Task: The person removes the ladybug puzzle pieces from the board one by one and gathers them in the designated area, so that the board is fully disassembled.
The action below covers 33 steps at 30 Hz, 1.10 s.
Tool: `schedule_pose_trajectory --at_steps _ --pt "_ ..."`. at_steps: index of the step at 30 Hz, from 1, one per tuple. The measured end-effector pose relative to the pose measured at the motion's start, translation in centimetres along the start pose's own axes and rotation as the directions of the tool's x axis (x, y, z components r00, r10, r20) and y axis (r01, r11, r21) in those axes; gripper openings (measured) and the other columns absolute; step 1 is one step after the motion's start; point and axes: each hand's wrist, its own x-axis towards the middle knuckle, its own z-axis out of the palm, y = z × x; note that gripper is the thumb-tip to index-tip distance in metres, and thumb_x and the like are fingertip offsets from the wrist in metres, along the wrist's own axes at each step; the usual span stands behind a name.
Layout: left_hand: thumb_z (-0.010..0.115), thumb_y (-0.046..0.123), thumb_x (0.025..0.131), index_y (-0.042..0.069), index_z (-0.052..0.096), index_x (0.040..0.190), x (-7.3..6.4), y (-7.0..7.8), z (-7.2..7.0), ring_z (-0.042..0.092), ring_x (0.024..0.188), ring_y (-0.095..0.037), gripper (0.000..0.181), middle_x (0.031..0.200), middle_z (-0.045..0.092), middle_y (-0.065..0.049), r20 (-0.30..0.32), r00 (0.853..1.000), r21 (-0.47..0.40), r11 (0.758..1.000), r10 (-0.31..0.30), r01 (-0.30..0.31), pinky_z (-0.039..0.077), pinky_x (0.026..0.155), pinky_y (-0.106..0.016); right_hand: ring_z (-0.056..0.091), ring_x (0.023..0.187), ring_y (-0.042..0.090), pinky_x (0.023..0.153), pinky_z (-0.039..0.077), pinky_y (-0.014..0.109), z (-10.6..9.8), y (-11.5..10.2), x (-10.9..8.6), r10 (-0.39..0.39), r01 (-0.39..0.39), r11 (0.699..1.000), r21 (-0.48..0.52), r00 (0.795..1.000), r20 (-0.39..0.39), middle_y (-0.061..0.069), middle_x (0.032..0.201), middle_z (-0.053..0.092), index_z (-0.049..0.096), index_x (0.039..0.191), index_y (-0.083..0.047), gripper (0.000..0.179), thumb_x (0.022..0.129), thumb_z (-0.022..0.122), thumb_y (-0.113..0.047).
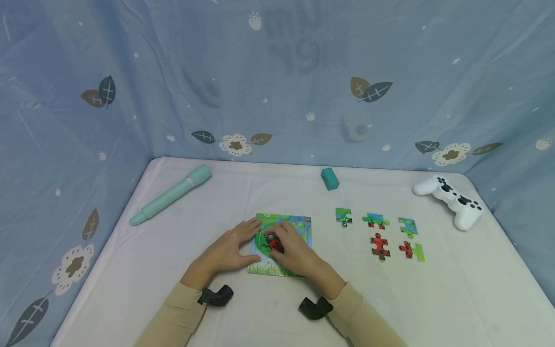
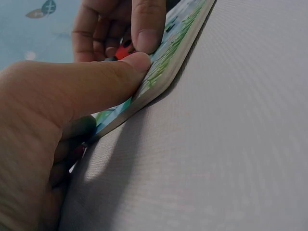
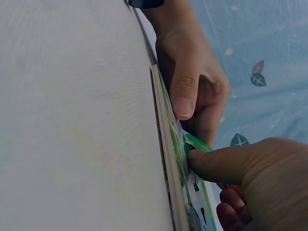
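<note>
A puzzle board (image 1: 277,270) with a grass border and a blue and green picture lies in front of me. My left hand (image 1: 230,246) rests at its left side, fingers fairly straight on the upper left corner and the thumb (image 2: 115,72) on the lower left edge. Over the middle of the board, my right hand (image 1: 299,253) pinches a puzzle piece (image 1: 274,242) with a red and black ladybug picture between thumb and fingers. Its green edge (image 3: 198,142) shows tilted at the board in the right wrist view; the fingers hide much of it.
Right of the board lie several loose puzzle pieces, among them a red one (image 1: 380,247) and a green one (image 1: 344,217). A teal block (image 1: 330,179) stands farther back. A white game controller (image 1: 451,200) lies far right, a mint-green tube (image 1: 171,195) at the left.
</note>
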Motion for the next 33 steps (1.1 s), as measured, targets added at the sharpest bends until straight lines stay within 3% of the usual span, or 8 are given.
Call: schedule_pose_trajectory --at_steps 12,20,27,33 --pt "0.07 0.047 0.081 0.003 0.04 0.143 -0.2 0.1 0.0 0.031 0.14 -0.031 0.082 0.151 0.036 -0.01 0.003 1.0 -0.016 1.0 -0.016 0.016 0.033 0.112 -0.049 0.049 0.104 0.019 0.084 0.052 0.034 -0.2 0.1 -0.1 0.041 -0.041 0.999 -0.004 0.999 0.009 0.01 0.117 0.049 0.053 0.13 -0.002 0.048 0.086 0.07 -0.015" --pt "0.069 0.048 0.081 0.004 0.043 0.142 -0.3 0.0 0.1 0.03 0.141 -0.03 0.079 0.151 0.036 -0.009 0.004 1.0 -0.001 1.0 -0.021 0.021 0.032 0.113 -0.049 0.054 0.098 0.017 0.08 0.054 0.032 -2.7 -0.3 -0.5 0.114 -0.114 0.993 0.034 0.993 -0.021 0.01 0.117 0.051 0.051 0.132 -0.001 0.048 0.088 0.068 -0.013" --pt "0.07 0.048 0.08 0.004 0.045 0.141 -0.2 0.1 0.2 0.031 0.14 -0.031 0.08 0.15 0.037 -0.01 -0.003 1.0 0.004 1.0 -0.024 0.024 0.032 0.112 -0.05 0.057 0.103 0.021 0.089 0.053 0.039 -5.8 1.9 -3.0 0.235 -0.233 0.971 0.043 0.971 -0.05 0.009 0.115 0.051 0.053 0.131 -0.003 0.049 0.085 0.071 -0.012" --pt "0.069 0.05 0.08 0.005 0.043 0.142 -0.2 0.2 -0.1 0.032 0.14 -0.032 0.081 0.15 0.037 -0.011 0.0 0.999 0.007 0.999 -0.034 0.034 0.032 0.112 -0.051 0.061 0.102 0.021 0.087 0.055 0.039 -8.7 4.9 -6.5 0.24 -0.241 0.971 0.0 0.969 -0.055 0.004 0.111 0.055 0.058 0.123 -0.005 0.044 0.083 0.072 -0.011"
